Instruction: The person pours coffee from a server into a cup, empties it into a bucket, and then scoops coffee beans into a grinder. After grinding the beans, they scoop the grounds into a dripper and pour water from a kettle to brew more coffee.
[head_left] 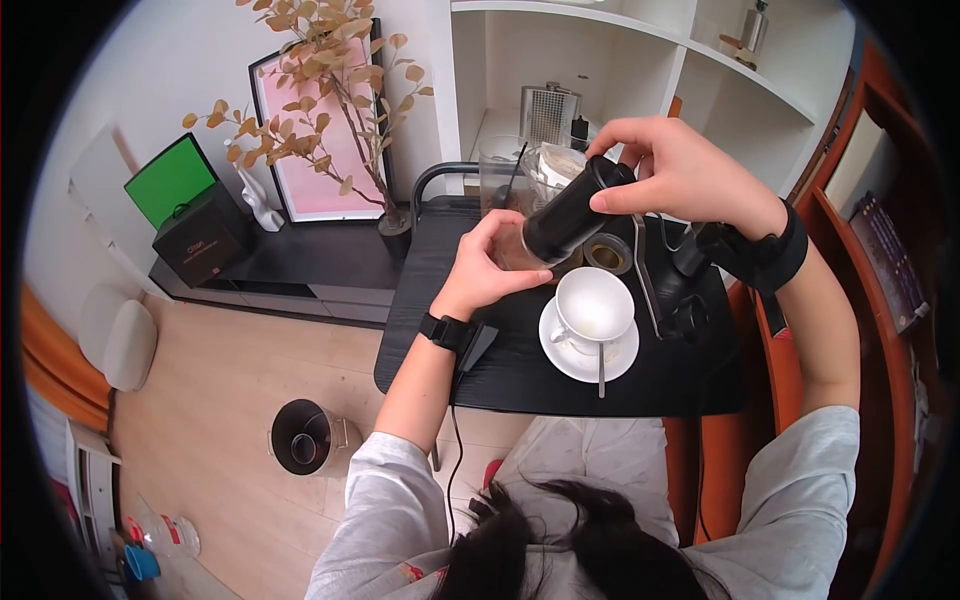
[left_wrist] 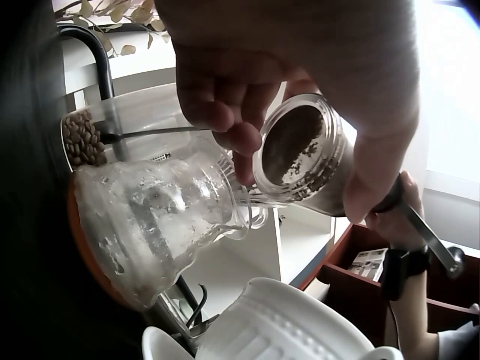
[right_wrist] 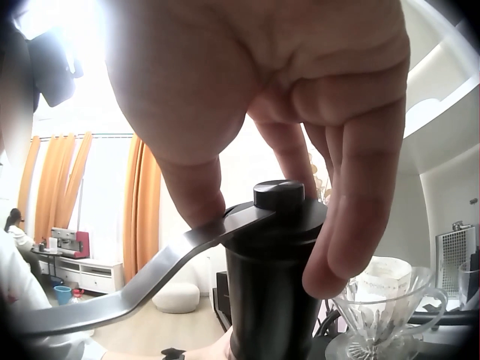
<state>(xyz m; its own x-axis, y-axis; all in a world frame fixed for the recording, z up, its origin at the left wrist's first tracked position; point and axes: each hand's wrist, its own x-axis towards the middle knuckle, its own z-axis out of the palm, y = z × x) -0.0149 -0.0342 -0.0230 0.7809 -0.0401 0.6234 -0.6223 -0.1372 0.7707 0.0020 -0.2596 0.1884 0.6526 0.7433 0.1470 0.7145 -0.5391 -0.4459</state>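
Note:
A black hand coffee grinder (head_left: 568, 220) is held tilted above the table, its clear jar at the lower left. My left hand (head_left: 480, 268) grips that clear jar (left_wrist: 304, 161), which has brown ground coffee (left_wrist: 292, 139) inside. At the other end my right hand (head_left: 680, 172) holds the grinder's top between thumb and fingers, around the lid with its silver crank (right_wrist: 176, 262). Just below stands a white cup (head_left: 595, 303) on a saucer (head_left: 618, 365) with a spoon (head_left: 602, 372). Behind the grinder is a clear dripper (right_wrist: 382, 311) with a paper filter (right_wrist: 384, 276).
The black table (head_left: 440, 370) also bears a glass server (left_wrist: 150, 225) and a clear container with coffee beans (left_wrist: 84, 142). White shelves (head_left: 600, 50) rise behind it. A bin (head_left: 340, 440) stands on the floor to the left, and a potted plant (head_left: 395, 235) on the low cabinet.

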